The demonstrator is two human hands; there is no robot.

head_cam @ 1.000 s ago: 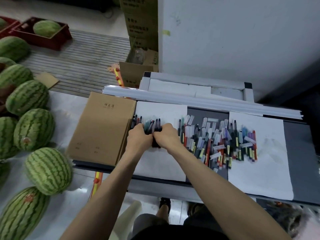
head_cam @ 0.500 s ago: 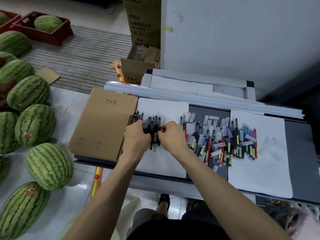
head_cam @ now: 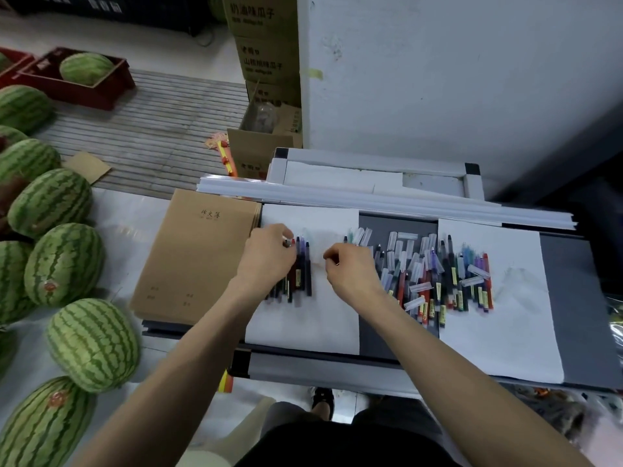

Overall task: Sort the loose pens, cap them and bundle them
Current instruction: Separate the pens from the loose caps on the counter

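A row of dark capped pens point(head_cam: 301, 274) lies side by side on the left white sheet point(head_cam: 303, 325). My left hand point(head_cam: 269, 257) curls over the left part and the top ends of this row. My right hand point(head_cam: 350, 271) hovers just right of the row and apart from it, fingers curled with thumb and forefinger together. Whether it pinches anything is too blurred to tell. A heap of loose coloured pens and clear caps point(head_cam: 438, 274) spreads to the right across the grey table point(head_cam: 573, 298) and onto a second white sheet point(head_cam: 512, 315).
A stack of brown notebooks point(head_cam: 199, 254) lies left of the pens. Long white strips point(head_cam: 371, 200) run along the table's far edge. Several watermelons point(head_cam: 91, 342) sit on the floor at left. Cardboard boxes point(head_cam: 263, 62) and a white wall stand behind.
Both hands were gripping the pen row together. The right hand has let go and moved right, leaving a gap. The left hand stays on the row.
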